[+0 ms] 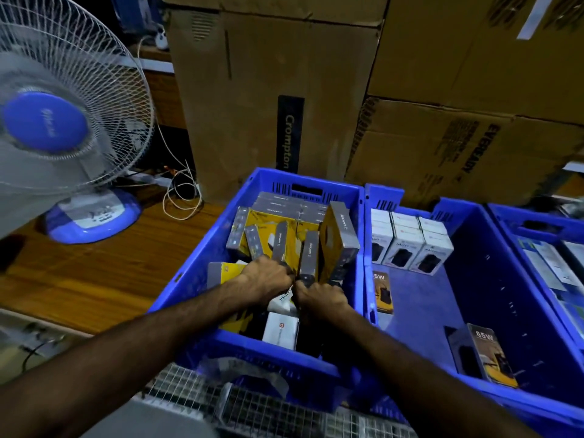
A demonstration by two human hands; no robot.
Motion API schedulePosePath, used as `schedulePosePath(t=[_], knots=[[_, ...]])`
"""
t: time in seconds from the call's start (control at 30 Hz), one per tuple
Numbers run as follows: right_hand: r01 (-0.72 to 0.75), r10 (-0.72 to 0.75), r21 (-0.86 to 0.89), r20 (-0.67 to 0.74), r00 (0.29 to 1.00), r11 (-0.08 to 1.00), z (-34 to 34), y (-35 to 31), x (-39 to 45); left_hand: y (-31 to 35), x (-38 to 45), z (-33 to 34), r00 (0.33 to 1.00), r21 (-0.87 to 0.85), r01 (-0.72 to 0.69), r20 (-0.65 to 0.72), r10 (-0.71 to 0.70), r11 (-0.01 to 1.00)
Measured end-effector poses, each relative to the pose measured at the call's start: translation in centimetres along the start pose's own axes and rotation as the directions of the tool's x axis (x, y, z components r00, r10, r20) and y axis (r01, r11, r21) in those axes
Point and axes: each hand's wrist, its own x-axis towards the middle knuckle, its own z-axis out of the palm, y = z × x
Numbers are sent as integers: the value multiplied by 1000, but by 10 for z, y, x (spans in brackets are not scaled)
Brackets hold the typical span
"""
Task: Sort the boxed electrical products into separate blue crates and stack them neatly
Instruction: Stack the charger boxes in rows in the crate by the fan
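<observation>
Both my hands reach into the left blue crate [202,248], which holds several grey-and-yellow boxes, some standing, some leaning. My left hand [265,276] grips the lower ends of upright grey-and-yellow boxes [279,241]. My right hand [319,295] grips the bottom of another grey-and-yellow box [309,254] beside a taller tilted one [338,238]. White boxes [281,331] lie under my wrists. The middle blue crate [493,273] holds a neat row of white boxes [407,245] at its far end and two dark 65W boxes [488,355].
A table fan [63,121] stands on the wooden tabletop [94,273] at left, with a coiled white cord [181,197] beside it. Large cardboard cartons [442,105] rise behind the crates. A third blue crate [543,229] with boxes sits at far right. Wire mesh [252,406] lies below.
</observation>
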Motion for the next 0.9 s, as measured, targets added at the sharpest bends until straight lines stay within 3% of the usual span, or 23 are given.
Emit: schedulePosePath(t=[0.2,0.37,0.43,0.53,0.63,0.7,0.8,0.9], knots=[[11,-1,161,-62,998,987,-47,14,-21,-45,-10,3,994,-395,-20,-104,-23,918],[104,19,359,-323,946,927,-92,33,-52,-71,-24,-11,966,-722,-37,-203,-160,691],[133,79,493,-385,920,860,-104,44,-64,-78,-31,-21,931,-828,-68,-254,-263,557],[221,217,763,-428,877,608,-102,61,-80,-85,-49,-32,866,-968,-150,-226,-447,200],[295,326,914,-378,866,277,-79,73,-93,-72,-66,-37,785,-941,-303,-156,-600,-152],[289,368,946,-323,872,143,-58,79,-103,-48,-71,-41,734,-870,-388,-92,-673,-305],[265,414,964,-241,878,-2,-32,88,-121,-10,-70,-49,752,-739,-452,-14,-659,-500],[272,414,959,-215,884,-84,-23,99,-142,13,-66,-62,756,-669,-479,14,-655,-568]])
